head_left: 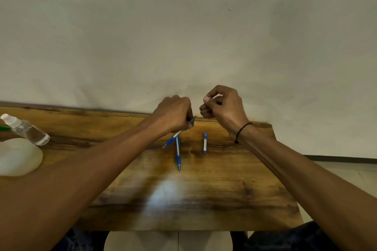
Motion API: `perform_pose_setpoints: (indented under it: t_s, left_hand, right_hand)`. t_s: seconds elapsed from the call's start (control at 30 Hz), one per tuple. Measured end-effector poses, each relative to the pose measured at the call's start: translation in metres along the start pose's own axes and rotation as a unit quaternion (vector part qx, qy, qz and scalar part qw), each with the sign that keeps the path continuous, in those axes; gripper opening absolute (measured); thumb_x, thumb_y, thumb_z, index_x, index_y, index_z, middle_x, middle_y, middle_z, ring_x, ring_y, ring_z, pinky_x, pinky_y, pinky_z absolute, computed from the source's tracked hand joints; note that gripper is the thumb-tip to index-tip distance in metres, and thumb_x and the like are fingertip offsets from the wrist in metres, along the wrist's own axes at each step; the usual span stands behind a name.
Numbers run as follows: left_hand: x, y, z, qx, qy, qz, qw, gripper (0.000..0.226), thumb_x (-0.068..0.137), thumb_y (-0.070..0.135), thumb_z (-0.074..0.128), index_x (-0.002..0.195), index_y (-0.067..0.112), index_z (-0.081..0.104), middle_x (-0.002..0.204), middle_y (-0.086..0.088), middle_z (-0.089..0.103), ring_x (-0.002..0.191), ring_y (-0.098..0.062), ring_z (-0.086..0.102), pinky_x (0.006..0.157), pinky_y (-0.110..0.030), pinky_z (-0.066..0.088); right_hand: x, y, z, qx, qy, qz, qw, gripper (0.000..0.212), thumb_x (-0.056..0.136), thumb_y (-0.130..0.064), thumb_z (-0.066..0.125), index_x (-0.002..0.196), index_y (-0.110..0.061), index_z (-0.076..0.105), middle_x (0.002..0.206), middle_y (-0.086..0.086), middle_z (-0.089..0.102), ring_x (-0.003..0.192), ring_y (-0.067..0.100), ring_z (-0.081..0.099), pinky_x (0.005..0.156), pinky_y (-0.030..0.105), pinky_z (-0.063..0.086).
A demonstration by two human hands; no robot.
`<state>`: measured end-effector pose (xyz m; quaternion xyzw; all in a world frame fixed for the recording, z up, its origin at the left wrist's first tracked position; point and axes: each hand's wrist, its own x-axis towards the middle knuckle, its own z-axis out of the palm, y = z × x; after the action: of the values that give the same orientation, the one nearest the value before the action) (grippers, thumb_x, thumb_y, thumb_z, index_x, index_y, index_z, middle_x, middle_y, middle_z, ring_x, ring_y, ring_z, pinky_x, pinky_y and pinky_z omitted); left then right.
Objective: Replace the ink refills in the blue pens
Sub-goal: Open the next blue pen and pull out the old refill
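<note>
Head view: the left hand (173, 113) has its fingers (188, 123) curled round the upper end of a blue pen (171, 140), which slants down and to the left with its tip clear of the wood. The right hand (221, 106) is raised just beside it, thumb and fingertips drawn together as if pinching something very small; what it grips, if anything, is too small to tell.

My reading is that this pen is mid-disassembly, a small part or refill end being drawn off. Next comes a fine two-handed pull or twist along the barrel's axis, without bending the thin refill.

A second blue pen (178, 155) lies on the tabletop (234, 185) below the hands, pointing toward the person: pale slim barrel, blue rubbery grip, metal tip. Near it to the right lies a small white and blue tube (205, 142), probably the refill case. The wood is glossy, dark-grained and reflective. At far left stand a clear plastic spray bottle (26, 129) and a smooth white rounded object (18, 157).
</note>
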<state>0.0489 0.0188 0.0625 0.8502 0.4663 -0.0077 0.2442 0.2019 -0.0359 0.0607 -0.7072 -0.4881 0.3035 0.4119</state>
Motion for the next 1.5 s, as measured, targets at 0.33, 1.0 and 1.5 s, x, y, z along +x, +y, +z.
perform_pose_setpoints:
  t_s: [0.33, 1.0, 1.5]
  left_hand:
    - [-0.003, -0.008, 0.01, -0.07, -0.027, -0.033, 0.997, 0.028, 0.087, 0.026, 0.083, 0.109, 0.01, 0.081, 0.096, -0.006, 0.08, 0.083, -0.017, 0.075, 0.077, -0.03, 0.059]
    - [-0.001, -0.002, 0.017, -0.056, -0.023, -0.02, 0.998, 0.033, 0.087, 0.029, 0.083, 0.113, 0.01, 0.079, 0.105, -0.008, 0.079, 0.089, -0.021, 0.074, 0.081, -0.033, 0.059]
    - [0.006, 0.001, 0.027, -0.026, 0.004, 0.001, 1.0, 0.033, 0.084, 0.034, 0.084, 0.111, 0.015, 0.081, 0.101, -0.006, 0.079, 0.082, -0.019, 0.071, 0.074, -0.032, 0.058]
  right_hand:
    - [0.006, 0.057, -0.014, -0.303, -0.043, -0.032, 0.951, 0.009, 0.088, -0.002, 0.07, 0.089, -0.008, 0.077, 0.088, 0.011, 0.076, 0.088, 0.029, 0.072, 0.083, 0.041, 0.06]
    - [0.005, 0.096, -0.012, -0.377, -0.089, 0.004, 0.922, 0.019, 0.09, 0.003, 0.069, 0.103, -0.011, 0.069, 0.099, 0.01, 0.07, 0.092, 0.029, 0.069, 0.078, 0.037, 0.057]
    - [-0.003, 0.039, -0.01, 0.067, -0.21, 0.092, 0.971, 0.014, 0.097, -0.003, 0.067, 0.106, 0.008, 0.068, 0.088, 0.025, 0.076, 0.074, 0.03, 0.076, 0.073, 0.042, 0.067]
